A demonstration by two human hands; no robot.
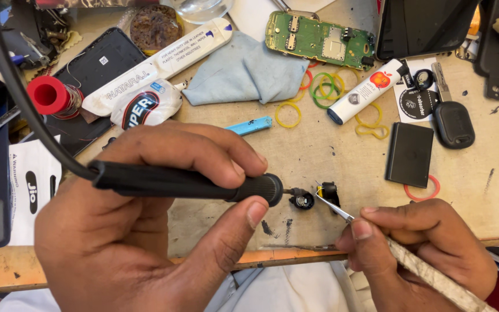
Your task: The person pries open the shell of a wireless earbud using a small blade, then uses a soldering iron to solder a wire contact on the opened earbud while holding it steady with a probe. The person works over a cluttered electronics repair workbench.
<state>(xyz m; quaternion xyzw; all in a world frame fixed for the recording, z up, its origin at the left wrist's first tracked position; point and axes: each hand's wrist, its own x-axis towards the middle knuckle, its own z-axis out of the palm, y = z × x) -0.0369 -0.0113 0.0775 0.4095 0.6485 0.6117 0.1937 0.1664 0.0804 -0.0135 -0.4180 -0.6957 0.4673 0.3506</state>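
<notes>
My left hand (145, 225) grips a black soldering iron (186, 184) by its handle, cable trailing up to the left. Its tip touches a small round black component (302, 200) on the worn wooden bench (319, 156). My right hand (417, 248) pinches metal tweezers (336, 209), their tips at a second small black part (331, 190) just right of the first. Both parts lie near the bench's front edge.
A green circuit board (319, 39), grey-blue cloth (249, 72), several coloured rubber bands (324, 86), white tubes (365, 91), a black battery (409, 153), a black key fob (454, 124), a red spool (50, 95) and dark device covers (96, 69) crowd the bench behind.
</notes>
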